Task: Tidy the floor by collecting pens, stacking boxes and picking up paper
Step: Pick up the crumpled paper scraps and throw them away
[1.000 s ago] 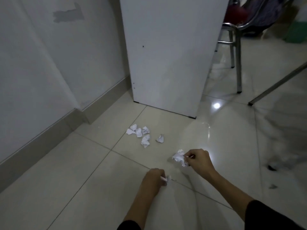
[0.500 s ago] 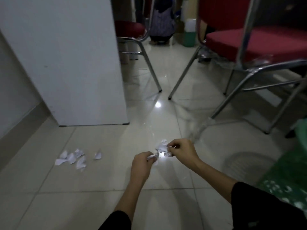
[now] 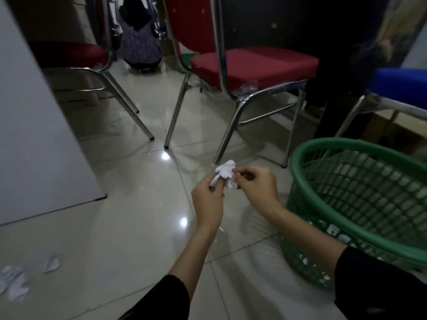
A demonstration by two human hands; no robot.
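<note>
Several loose paper scraps (image 3: 16, 282) lie far left on the floor, both hands meet mid-scene, left hand (image 3: 208, 199) and right hand (image 3: 257, 184) each pinched shut on the crumpled paper (image 3: 225, 173), and the green basket (image 3: 346, 144) sits just right, nearest the right hand.
</note>
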